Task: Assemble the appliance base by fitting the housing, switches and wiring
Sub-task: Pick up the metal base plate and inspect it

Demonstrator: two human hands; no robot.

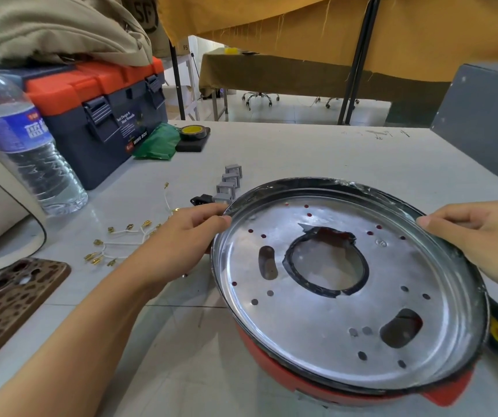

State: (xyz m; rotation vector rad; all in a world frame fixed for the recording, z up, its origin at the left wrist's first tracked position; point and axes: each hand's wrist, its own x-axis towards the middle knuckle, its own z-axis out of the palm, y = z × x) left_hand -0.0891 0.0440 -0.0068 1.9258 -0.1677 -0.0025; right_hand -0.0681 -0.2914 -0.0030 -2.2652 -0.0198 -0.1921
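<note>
Round metal plate [331, 296] tilted atop red housing [271, 365]; grey switches [229, 183] in row, wiring [121, 239] beside.

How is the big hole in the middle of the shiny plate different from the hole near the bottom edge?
The middle hole is bigger and round; the lower hole is smaller and lopsided. The middle hole has dark, torn tape round its rim; the lower hole's edge is bare metal. Both are cut through the same metal plate.
</note>
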